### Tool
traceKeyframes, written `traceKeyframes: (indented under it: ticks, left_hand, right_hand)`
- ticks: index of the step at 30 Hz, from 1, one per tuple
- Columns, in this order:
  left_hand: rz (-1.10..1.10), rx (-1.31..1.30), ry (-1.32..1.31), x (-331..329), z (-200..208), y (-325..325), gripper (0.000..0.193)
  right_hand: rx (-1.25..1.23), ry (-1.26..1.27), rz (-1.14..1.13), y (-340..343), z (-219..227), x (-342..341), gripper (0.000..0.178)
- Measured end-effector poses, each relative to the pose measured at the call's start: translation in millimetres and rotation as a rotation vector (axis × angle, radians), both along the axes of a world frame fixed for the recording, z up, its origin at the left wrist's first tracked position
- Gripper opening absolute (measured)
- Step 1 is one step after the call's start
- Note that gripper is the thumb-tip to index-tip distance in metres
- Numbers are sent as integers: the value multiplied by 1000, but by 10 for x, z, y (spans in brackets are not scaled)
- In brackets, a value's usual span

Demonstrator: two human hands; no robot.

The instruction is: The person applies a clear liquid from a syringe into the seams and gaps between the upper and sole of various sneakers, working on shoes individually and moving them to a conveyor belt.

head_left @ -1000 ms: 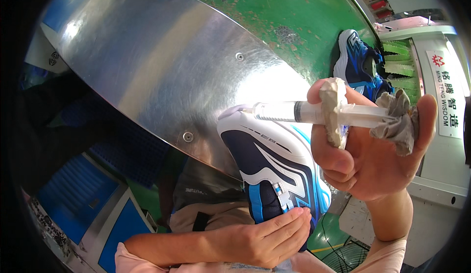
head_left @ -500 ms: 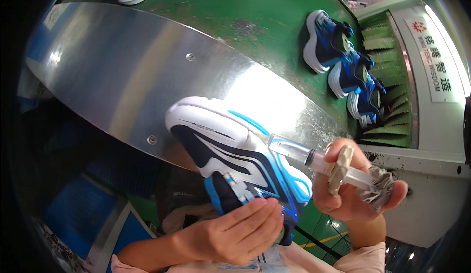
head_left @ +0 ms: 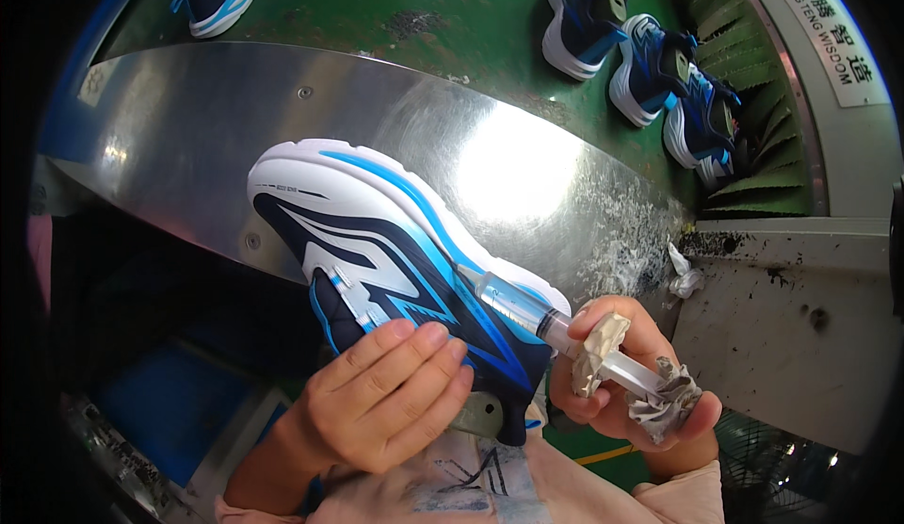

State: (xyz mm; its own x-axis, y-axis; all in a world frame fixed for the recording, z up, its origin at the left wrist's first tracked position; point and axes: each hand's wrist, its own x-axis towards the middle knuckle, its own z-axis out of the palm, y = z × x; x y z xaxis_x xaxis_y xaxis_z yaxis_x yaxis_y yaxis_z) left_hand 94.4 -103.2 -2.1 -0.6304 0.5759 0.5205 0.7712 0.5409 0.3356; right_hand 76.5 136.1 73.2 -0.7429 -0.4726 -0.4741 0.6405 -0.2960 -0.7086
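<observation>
- Left hand (head_left: 386, 402): fingers side by side, slightly bent, laid on the running shoe (head_left: 367, 209) at its lacing and gripping it; thumb hidden, so its position cannot be told.
- Running shoe: directly under and beyond the left fingertips, tilted on its side, toe pointing away to the left.
- Right hand (head_left: 612, 413): fingers curled around the syringe (head_left: 515, 304); thumb at the plunger end.
- Syringe: extends leftward from the right fingers, nozzle at the shoe's upper-to-midsole seam; contact uncertain.
- Cream wrapping (head_left: 601, 347) between the right fingers; grey crumpled wrapping (head_left: 665, 409) beside the thumb.
- Metal plate (head_left: 386, 100): beyond both hands' fingers.
- Crumpled white tissue (head_left: 686, 277): beyond the right fingers, to their right.
</observation>
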Motion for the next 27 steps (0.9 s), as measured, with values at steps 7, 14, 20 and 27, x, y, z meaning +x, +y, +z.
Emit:
traceKeyframes:
  ticks: [7, 14, 20, 27]
  left_hand:
    - [43, -66, 31, -11, 51, 120, 16]
    - [27, -130, 13, -122, 196, 232, 18]
    - [-2, -241, -37, -280, 316, 301, 40]
    - [-26, -379, -102, -373, 416, 341, 51]
  right_hand:
    - [-214, -32, -47, 400, -138, 329, 128]
    - [-323, 3, -148, 740, -353, 518, 125]
    - [-478, 96, -163, 938, -751, 541, 121]
    - [-437, -29, -189, 1035, -803, 563, 122]
